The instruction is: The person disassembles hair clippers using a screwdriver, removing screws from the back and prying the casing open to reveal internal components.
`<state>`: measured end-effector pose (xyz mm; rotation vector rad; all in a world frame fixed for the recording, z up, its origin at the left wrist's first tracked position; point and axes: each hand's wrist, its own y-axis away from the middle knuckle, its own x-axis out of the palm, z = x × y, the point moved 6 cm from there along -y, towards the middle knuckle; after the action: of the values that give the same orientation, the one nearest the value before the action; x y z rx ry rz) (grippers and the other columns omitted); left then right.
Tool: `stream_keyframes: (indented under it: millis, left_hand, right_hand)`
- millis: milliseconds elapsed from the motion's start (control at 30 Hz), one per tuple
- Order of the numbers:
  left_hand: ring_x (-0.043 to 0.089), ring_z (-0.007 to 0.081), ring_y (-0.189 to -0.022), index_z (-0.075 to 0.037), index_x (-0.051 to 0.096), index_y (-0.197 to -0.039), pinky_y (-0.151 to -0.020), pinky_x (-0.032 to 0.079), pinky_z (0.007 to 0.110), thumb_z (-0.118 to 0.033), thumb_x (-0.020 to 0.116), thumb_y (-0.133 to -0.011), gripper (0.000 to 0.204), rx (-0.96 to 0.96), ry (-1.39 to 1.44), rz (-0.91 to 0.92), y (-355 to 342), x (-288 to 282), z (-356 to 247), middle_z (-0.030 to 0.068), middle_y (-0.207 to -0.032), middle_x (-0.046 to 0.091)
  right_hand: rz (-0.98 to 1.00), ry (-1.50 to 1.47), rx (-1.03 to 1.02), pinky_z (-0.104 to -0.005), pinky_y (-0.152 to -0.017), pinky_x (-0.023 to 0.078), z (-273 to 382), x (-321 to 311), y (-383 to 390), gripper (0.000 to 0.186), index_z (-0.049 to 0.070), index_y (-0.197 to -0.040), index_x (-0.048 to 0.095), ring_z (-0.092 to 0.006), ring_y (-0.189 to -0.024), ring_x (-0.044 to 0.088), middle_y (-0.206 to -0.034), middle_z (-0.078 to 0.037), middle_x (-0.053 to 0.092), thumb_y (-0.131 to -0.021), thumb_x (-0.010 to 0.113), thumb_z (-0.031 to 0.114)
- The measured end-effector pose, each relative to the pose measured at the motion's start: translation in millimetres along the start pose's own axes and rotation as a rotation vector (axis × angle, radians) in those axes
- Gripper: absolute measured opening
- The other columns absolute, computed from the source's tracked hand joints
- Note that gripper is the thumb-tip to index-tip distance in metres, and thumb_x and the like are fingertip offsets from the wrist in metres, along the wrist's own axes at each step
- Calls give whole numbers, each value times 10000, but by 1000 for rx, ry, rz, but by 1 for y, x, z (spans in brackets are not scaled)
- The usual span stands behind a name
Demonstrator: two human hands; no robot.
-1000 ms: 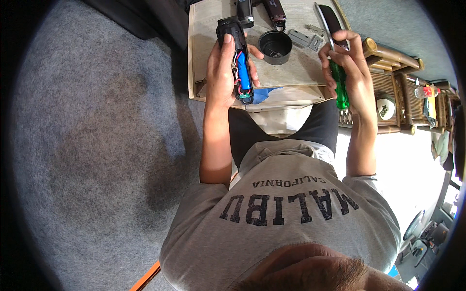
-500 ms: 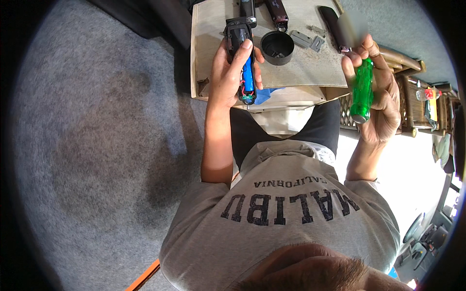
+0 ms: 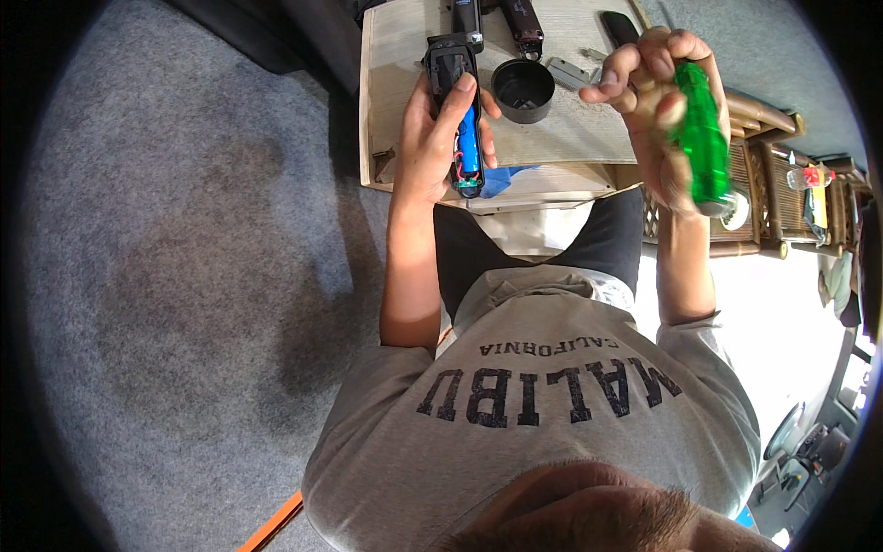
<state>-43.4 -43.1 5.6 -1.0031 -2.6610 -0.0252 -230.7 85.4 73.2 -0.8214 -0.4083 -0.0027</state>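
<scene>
My left hand point(image 3: 430, 147) is closed around an opened hair clipper point(image 3: 451, 69), its thumb lying along the exposed side. Inside the black body show a blue cylindrical battery point(image 3: 470, 143), red wires and a small green circuit board point(image 3: 467, 184) at the lower end. My right hand point(image 3: 655, 110) is raised over the table's right edge, holding a screwdriver point(image 3: 705, 152) with a translucent green handle. The handle lies against the palm, its metal-coloured end pointing down; its tip is hidden and the fingers are partly blurred.
On the wooden table point(image 3: 395, 101) stand a round black bowl point(image 3: 523, 92) with small dark parts, a grey plastic piece point(image 3: 567, 74), a dark red clipper point(image 3: 524, 32) and another black clipper point(image 3: 467, 17). A dark casing point(image 3: 621, 28) lies beyond my right hand. Bamboo furniture point(image 3: 763, 184) stands at right.
My right hand has swung up and slightly left, and the screwdriver has turned within its grip, now further right. The left hand and opened clipper hold nearly still.
</scene>
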Motion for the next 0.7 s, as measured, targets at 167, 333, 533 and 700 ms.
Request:
stream_keyframes:
  millis: [167, 333, 533, 700]
  left_hand:
    - [634, 144, -567, -14, 543, -1311, -458, 564, 312, -323, 585, -1083, 385, 0, 7, -3, 0, 0, 1, 145, -921, 662]
    - [642, 155, -556, -53, 510, -1201, -462, 565, 325, -296, 665, -1041, 330, -7, 35, -39, 1, 0, 0, 118, -984, 650]
    - [644, 143, -613, 13, 514, -1350, -468, 582, 318, -290, 579, -1080, 411, -13, -23, -68, 2, -3, 1, 128, -1126, 639]
    - [646, 133, -685, -32, 498, -1389, -519, 606, 329, -221, 656, -1039, 428, 7, 10, 46, -1, 6, -7, 82, -1094, 639]
  right_hand:
    - [57, 29, 45, -316, -596, 498, -9, 4, -11, 579, 60, -1257, 515, -168, -643, 531, -742, -13, 407, -1115, 301, 578]
    - [-216, 471, 282, -255, -474, 380, -17, -13, -3, 707, -30, -1186, 648, -90, -501, 440, -614, 14, 434, -1120, 313, 589]
    - [-237, 904, 447, -234, -450, 299, -18, -18, -10, 515, -24, -946, 697, -41, -495, 441, -623, 22, 537, -1102, 534, 439]
    - [-265, 851, 477, -239, -465, 296, -33, -14, -20, 426, 50, -792, 601, -37, -506, 441, -606, 51, 500, -1052, 666, 381]
